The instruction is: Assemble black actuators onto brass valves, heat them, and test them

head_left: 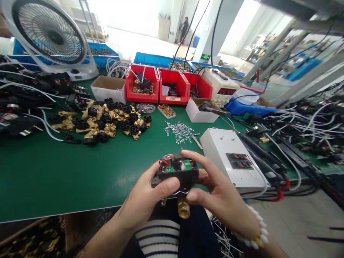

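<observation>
- Brass end [184,210]: points down beneath the black unit [185,178], which is held at the near edge of the bench [94,175].
- Left hand [146,195]: fingers closed on the unit, thumb across its front; a loosened grip could let it tip or drop, brass end first.
- Right hand [216,193]: fingers part-spread round the unit's right side, thumb beside the brass end (whether they press, I cannot tell).
- Red wires [164,165]: exposed beside the green board [186,165]; a fingertip hooking a loop could tug one free.
- Clips [179,132]: loose heap beyond; a careless sleeve or knuckle might scatter them.
- Red bins [142,98]: farther back.
</observation>
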{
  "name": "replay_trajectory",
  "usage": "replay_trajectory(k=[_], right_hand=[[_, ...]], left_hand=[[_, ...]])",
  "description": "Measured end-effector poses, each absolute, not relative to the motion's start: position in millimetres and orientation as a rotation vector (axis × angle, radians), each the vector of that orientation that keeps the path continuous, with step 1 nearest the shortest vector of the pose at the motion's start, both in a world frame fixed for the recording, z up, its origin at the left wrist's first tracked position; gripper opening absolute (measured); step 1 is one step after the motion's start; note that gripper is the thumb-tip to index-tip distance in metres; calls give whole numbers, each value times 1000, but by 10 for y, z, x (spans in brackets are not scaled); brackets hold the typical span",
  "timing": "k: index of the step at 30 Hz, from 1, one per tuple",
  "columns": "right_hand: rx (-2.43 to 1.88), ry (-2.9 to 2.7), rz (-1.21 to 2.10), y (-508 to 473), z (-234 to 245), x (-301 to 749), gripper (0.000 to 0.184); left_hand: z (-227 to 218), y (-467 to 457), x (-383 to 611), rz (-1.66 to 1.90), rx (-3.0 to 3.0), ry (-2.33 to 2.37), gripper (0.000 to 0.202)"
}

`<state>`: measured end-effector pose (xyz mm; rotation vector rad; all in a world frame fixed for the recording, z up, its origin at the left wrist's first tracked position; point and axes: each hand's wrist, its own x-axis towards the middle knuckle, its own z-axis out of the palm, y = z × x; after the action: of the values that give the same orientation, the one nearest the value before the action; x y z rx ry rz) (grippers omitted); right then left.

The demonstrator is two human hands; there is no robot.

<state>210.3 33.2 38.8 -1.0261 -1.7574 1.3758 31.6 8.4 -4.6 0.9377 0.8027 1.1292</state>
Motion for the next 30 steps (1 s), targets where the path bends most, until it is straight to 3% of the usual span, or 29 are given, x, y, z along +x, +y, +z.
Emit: replay_trajectory(k=[5, 8, 19, 30], right_hand=[[-1520, -1874, 226, 1119, 551, 2737, 54], [-1703, -1989, 322, 1578, 491, 3069, 41], [-1747, -1845, 472, 1755, 207, 3249, 72], [-1707, -1848, 489, 1740, 215, 3222, 73]], left_hand=[[20, 59, 293, 1196, 910, 1033, 53], [98, 3, 299, 1189, 906, 1039, 50], [257, -126, 347, 1209, 793, 930, 47], [273, -183, 341, 1188, 772, 913, 51]])
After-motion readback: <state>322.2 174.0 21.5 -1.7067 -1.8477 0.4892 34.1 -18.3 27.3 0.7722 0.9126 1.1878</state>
